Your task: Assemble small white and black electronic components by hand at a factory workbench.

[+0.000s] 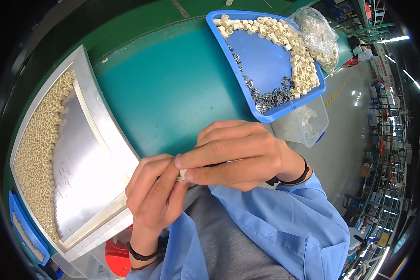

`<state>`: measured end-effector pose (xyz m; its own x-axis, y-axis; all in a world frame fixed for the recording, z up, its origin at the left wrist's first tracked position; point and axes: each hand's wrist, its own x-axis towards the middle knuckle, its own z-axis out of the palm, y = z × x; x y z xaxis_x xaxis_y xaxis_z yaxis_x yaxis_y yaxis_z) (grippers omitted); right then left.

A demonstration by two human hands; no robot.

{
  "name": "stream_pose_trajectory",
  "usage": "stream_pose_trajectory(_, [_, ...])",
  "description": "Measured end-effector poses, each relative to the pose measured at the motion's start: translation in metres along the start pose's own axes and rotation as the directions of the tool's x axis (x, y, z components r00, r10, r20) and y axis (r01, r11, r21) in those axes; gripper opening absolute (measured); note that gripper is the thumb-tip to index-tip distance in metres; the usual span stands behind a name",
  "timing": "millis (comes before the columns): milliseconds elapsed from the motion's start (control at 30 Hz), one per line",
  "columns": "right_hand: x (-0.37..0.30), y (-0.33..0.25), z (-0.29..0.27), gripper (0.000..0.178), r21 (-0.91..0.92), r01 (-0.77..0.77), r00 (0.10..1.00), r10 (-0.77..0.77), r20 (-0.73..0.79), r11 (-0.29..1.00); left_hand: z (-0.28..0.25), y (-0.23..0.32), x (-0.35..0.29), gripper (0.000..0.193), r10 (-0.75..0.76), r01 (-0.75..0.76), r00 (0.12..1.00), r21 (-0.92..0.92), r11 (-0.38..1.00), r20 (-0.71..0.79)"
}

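Note:
In front of my chest both hands meet at a small cream plastic piece [182,175], mostly hidden by the fingers. My left hand [155,189] is closed on it from one side. The thumb and fingertips of my right hand [240,155] pinch it from the other. Beyond my right hand lies a blue tray [261,58] with short cream tube pieces [304,70] along its far and right sides. Small shiny metal parts [271,100] are heaped at its near edge. Left of my hands, a metal-framed tray [108,123] carries dense rows of cream pieces [37,135].
The trays rest on a green work surface [172,88]. A clear bag of small parts [315,35] leans at the blue tray's far right corner. Below that tray is a clear plastic box [312,125]. A red object [117,257] and a smaller blue tray [19,210] are at lower left.

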<state>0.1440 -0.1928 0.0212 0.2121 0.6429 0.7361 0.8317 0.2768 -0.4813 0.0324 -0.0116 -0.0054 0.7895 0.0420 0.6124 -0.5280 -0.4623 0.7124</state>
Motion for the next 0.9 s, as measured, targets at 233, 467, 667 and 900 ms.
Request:
stream_pose_trajectory(233, [0.000,0.008,0.000,0.024,-0.103,-0.052,0.996,0.059,0.064,0.993,0.004,-0.008,-0.015,0.024,-0.312,0.312,0.949,-0.021,0.950,-0.047])
stream_pose_trajectory(467, [-0.018,0.028,-0.042,0.043,-0.293,-0.313,0.949,0.289,-0.124,0.903,-0.004,-0.014,0.036,0.016,-0.429,0.433,0.901,-0.108,0.895,0.059])
stream_pose_trajectory(667, [-0.089,0.041,-0.121,0.037,-0.604,-0.556,0.810,0.537,-0.237,0.572,-0.014,-0.074,0.133,0.016,-0.483,0.487,0.871,-0.021,0.873,0.095])
stream_pose_trajectory(900, [-0.111,0.030,-0.144,0.033,-0.514,-0.758,0.482,0.875,-0.028,0.401,0.046,-0.215,0.235,0.025,-0.475,0.420,0.876,0.351,0.837,0.085])
